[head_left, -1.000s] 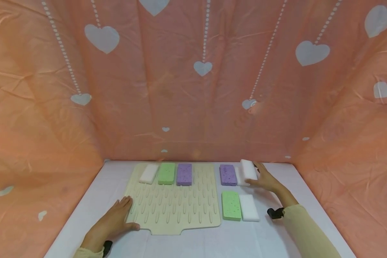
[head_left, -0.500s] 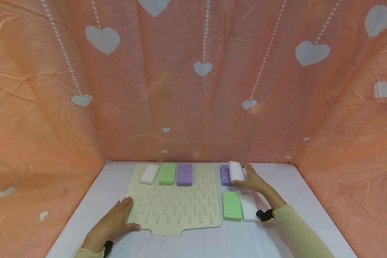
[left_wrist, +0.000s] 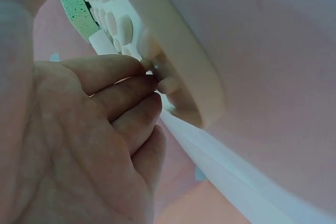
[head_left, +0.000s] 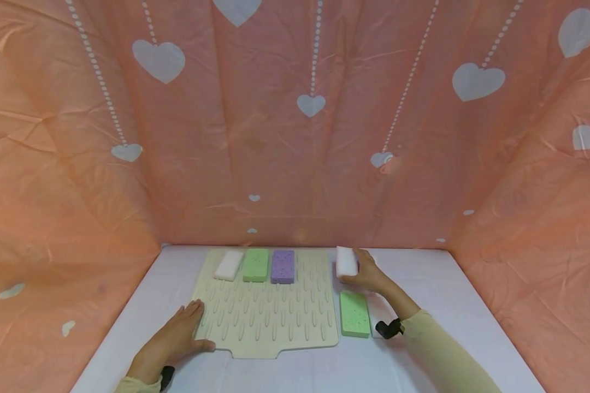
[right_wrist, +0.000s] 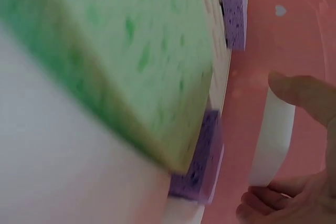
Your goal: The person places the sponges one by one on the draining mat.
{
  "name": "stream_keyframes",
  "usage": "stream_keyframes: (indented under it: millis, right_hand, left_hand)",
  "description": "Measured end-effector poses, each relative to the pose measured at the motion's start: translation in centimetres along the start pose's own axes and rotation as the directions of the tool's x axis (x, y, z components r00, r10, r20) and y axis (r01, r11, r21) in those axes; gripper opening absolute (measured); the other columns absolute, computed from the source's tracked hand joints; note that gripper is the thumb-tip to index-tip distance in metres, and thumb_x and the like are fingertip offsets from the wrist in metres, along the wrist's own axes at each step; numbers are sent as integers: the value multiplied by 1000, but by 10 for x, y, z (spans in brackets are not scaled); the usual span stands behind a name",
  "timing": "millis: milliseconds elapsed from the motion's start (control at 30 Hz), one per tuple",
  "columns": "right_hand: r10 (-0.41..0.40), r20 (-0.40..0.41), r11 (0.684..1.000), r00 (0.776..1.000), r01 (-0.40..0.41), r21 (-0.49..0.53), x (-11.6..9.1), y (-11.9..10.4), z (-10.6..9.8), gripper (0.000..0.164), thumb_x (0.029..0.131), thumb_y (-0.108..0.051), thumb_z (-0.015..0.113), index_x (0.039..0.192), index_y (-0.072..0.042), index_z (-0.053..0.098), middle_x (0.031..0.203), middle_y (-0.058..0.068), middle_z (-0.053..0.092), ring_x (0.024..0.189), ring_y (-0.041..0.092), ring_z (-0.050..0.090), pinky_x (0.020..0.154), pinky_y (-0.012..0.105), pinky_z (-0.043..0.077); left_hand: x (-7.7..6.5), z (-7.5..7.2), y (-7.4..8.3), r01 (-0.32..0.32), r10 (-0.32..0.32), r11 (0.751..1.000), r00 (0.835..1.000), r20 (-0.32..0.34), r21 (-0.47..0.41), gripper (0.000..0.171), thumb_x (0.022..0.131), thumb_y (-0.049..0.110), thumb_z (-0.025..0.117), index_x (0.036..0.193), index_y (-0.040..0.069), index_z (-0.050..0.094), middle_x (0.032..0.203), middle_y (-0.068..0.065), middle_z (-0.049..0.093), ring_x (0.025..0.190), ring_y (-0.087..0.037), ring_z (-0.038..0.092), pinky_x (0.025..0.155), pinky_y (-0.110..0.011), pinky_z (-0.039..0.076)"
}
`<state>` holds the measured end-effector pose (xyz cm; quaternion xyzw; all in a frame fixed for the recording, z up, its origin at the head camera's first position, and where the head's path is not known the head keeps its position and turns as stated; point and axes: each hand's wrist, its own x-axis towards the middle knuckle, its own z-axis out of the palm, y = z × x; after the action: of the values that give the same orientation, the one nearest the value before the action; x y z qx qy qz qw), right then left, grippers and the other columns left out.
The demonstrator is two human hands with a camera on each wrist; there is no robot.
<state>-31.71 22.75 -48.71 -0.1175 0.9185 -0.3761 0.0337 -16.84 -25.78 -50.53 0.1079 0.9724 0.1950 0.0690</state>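
With thumb and fingers my right hand (head_left: pixel 370 273) pinches a white sponge (head_left: pixel 346 262) just right of the beige ridged mat (head_left: pixel 270 322). The right wrist view shows that white sponge (right_wrist: pixel 274 135) held apart from a purple sponge (right_wrist: pixel 202 166), which the head view hides beneath it. My left hand (head_left: pixel 174 335) rests along the mat's left edge, thumb at the near corner. In the left wrist view its fingertips touch the mat's rim (left_wrist: pixel 202 87). A white sponge (head_left: pixel 228 266), a green sponge (head_left: pixel 257 266) and a purple sponge (head_left: pixel 282 267) lie in a row on the mat's far part.
Right of the mat, a green sponge (head_left: pixel 355 315) lies on the white table (head_left: pixel 305 376). Beside it another white sponge (head_left: pixel 376 307) is partly covered by my right wrist. An orange cloth (head_left: pixel 295 174) with hearts encloses the back and sides.
My right hand has carried the white sponge leftward, from over another white sponge to over the purple one by the mat. The left hand has stayed in place.
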Motion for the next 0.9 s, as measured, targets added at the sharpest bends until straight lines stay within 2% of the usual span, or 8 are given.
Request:
stream_keyframes:
  millis: [233,400,533,767,900]
  right_hand:
    - [-26,-16,1000,1000,26,-13,4,-13,15,111,85,-27,91,163,15,23,162,36,35,140,49,44,112,64,45]
    - [-62,1,998,998,62,-8,7,-21,24,114,84,-23,93,161,19,21,162,40,33,149,53,35,121,64,37]
    - [-93,-2,996,996,93,-4,12,-25,31,113,83,-20,93,159,22,22,161,42,34,151,54,33,124,62,33]
    - [-79,21,997,997,78,18,16,-33,40,113,83,-20,93,161,20,21,161,41,34,152,55,32,125,62,32]
    - [-87,31,996,996,88,-6,19,-38,44,114,83,-21,94,161,19,21,160,41,36,149,55,36,124,63,34]
  left_hand:
    - [2,1,-1,-1,1,1000,1000,5,6,121,73,50,94,150,-25,39,159,-45,37,152,-58,33,126,-66,25]
    - [2,2,-3,-12,12,1000,1000,-6,2,119,73,48,95,149,-25,40,158,-45,38,152,-58,34,126,-66,26]
    - [2,3,-4,-27,27,1000,1000,-12,10,118,73,48,95,148,-26,41,157,-45,40,151,-58,35,126,-66,26]
    - [2,2,-2,-29,29,1000,1000,-3,7,117,74,47,95,147,-27,41,156,-46,39,151,-59,35,126,-67,25]
    - [3,2,-2,-36,36,999,999,-3,17,117,74,46,95,146,-28,41,155,-47,39,150,-60,35,125,-68,25]
